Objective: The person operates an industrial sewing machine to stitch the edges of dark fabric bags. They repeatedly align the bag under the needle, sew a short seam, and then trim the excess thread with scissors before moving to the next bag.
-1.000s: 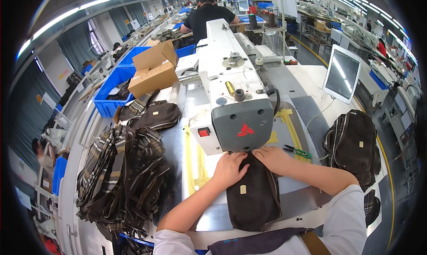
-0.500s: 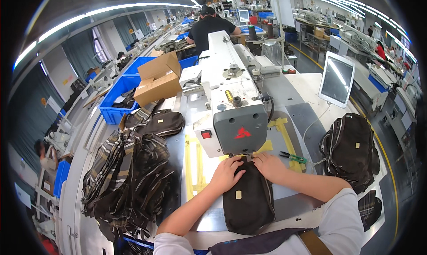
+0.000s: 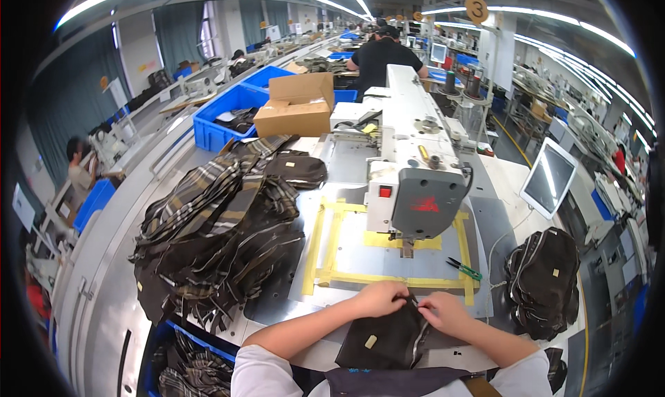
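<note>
Head view shows both hands meeting at the top edge of a dark brown fabric pouch (image 3: pixel 384 338) that lies flat on the near edge of the bench (image 3: pixel 360 255), just in front of the person. The left hand (image 3: pixel 379 298) is curled with its fingers pinched on the pouch's upper rim, and the right hand (image 3: pixel 447 312) pinches the same rim just beside it, fingertips nearly touching. The pouch looks light, soft and floppy, so it will likely sag and fold unless it is held by the rim or seams with both hands; a small pale tag sits on its face. Beyond the hands stands a grey and white sewing machine (image 3: pixel 415 182), its head over a yellow taped frame (image 3: pixel 388 248) on the metal plate. Small green-handled snips (image 3: pixel 463 267) lie to the right of the frame, near the right hand. A large heap of plaid and brown pieces (image 3: pixel 215 237) fills the left of the bench, and a stack of finished dark pouches (image 3: pixel 544 279) sits at the right. Further back are a cardboard box (image 3: pixel 298 106), blue bins (image 3: pixel 232 116) and a tilted screen (image 3: pixel 548 177). Another person (image 3: pixel 384 54) works with their back turned at the far end.
</note>
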A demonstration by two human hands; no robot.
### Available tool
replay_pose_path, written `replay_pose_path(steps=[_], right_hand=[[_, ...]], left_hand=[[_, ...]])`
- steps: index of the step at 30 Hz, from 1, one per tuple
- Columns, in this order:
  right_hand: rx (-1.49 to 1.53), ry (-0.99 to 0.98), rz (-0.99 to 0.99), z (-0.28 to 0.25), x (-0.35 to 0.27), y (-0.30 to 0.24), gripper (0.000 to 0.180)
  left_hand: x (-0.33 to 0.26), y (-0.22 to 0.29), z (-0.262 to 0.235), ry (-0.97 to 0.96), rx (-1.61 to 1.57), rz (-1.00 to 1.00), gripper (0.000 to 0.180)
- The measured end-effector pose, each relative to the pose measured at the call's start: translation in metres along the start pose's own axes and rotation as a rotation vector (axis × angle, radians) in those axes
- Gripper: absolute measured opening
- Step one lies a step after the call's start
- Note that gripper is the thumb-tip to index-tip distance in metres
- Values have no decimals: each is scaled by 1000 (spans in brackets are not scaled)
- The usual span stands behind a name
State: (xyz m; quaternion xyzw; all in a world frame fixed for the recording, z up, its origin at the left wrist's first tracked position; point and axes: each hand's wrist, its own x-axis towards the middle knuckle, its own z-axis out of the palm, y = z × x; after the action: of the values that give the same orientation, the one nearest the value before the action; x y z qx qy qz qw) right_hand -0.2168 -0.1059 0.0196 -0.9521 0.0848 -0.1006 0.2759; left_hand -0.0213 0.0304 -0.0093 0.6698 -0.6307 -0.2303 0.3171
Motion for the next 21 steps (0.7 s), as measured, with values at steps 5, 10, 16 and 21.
replay_pose_path(steps=[5, 10, 16, 21], right_hand=[[-419, 482, -22, -36, 17, 46, 30], [-595, 316, 54, -40, 14, 108, 26], [-642, 192, -8, -39, 37, 40, 24], [-666, 90, -263, -17, 59, 16, 26]], left_hand=[[-4, -3, -3, -98, -54, 69, 24], [0, -4, 4, -50, -72, 98, 24], [-4, -6, 2, -16, -101, 87, 22], [-4, -4, 0, -3, -117, 91, 23]])
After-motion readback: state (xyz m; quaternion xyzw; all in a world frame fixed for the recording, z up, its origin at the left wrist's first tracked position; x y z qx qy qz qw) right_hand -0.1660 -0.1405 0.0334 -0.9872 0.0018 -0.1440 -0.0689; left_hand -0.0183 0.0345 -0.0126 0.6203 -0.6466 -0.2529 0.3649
